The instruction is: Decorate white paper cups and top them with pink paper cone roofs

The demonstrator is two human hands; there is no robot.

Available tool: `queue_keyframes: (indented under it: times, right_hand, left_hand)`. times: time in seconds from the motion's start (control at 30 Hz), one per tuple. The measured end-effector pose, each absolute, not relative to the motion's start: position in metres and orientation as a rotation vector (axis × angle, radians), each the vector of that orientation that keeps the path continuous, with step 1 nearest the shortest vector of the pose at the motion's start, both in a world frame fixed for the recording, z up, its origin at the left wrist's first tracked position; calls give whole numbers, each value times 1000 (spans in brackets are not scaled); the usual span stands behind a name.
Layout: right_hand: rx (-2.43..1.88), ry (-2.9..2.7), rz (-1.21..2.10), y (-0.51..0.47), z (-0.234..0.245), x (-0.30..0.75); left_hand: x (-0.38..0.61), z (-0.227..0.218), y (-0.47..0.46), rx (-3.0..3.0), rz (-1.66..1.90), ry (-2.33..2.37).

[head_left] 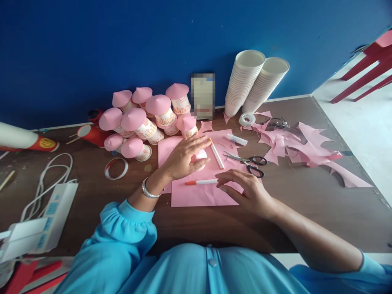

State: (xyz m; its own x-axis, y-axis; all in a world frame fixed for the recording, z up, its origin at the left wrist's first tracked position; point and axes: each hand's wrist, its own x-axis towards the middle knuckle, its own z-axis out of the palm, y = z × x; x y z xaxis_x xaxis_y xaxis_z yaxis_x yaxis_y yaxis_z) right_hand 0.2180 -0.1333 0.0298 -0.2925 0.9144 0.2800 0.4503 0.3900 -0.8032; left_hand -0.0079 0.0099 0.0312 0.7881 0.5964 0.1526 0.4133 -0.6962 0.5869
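Note:
My left hand (183,157) is over the pink paper sheets (196,196), its thumb and fingers curved around a small white and pink paper cup (200,155), mostly hidden by the hand. To the right, my right hand (245,190) is held with bent fingers slightly apart and nothing in them. Its fingertips are at the end of an orange-and-white marker (200,182) lying on the paper. A second marker (217,153) lies slantwise between the hands. Black-handled scissors (249,159) rest partly open beyond my right hand, near a glue stick (237,139).
Several decorated paper cups with pink cone tops (158,107) stand at the back left. Two tall stacks of white cups (245,81) lean by the blue wall, near a tape roll (247,119). Pink scraps (312,143) spread right; a power strip (58,216) lies left.

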Motion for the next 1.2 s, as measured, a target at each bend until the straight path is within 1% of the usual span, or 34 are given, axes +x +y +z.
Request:
queue_keyframes:
  times: [0.17,0.37,0.57,0.9,1.2]
  right_hand:
    - [-1161,-1919,737,-132,28,218]
    - [-1167,-2061,307,-127,28,216]
    - [-1159,-2289,107,-106,19,202]
    - [-1178,-2313,56,-98,5,194]
    - [-1173,-2325,22,-95,-4,193]
  left_hand:
    - [-9,32,9,2444,444,777]
    - [-16,42,5,2479,475,860]
    - [-19,45,2,2548,418,884]
    - [-21,41,0,2553,448,844]
    - [-32,34,-2,2580,396,905]
